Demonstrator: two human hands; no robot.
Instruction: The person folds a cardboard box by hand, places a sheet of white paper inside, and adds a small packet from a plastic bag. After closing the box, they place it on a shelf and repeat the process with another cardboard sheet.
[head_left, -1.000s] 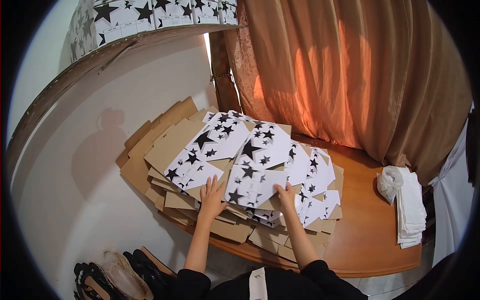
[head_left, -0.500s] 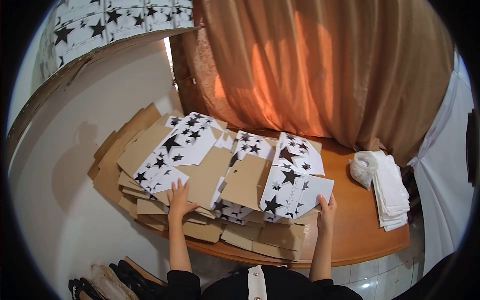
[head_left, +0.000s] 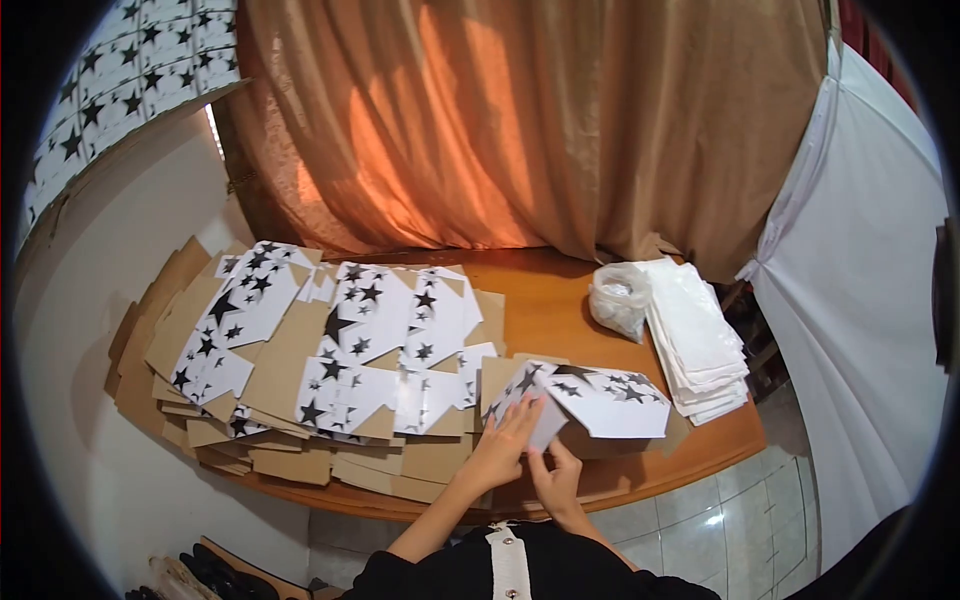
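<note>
A flat cardboard box blank [head_left: 625,412], white with black stars on one side and brown on the other, lies over the table's front right part with one end panel bent up. My left hand [head_left: 505,445] is on that bent end panel, fingers over its outer face and thumb towards the near side. Close beside it, my right hand [head_left: 556,483] pinches the panel's lower near edge. To the left, more star-printed blanks [head_left: 350,390] lie overlapping on a stack of brown cardboard [head_left: 285,345].
The wooden table [head_left: 540,290] has a curved front edge. At its right are a clear plastic bag [head_left: 618,303] and a pile of white sheets [head_left: 690,330]. A brown curtain [head_left: 480,130] hangs behind, a white cloth [head_left: 850,220] at right. Star-printed boxes [head_left: 130,75] sit upper left.
A blank has come off the stack to the right, and its end panel is now bent up. My left hand has moved right, beside my right hand. The view has turned right.
</note>
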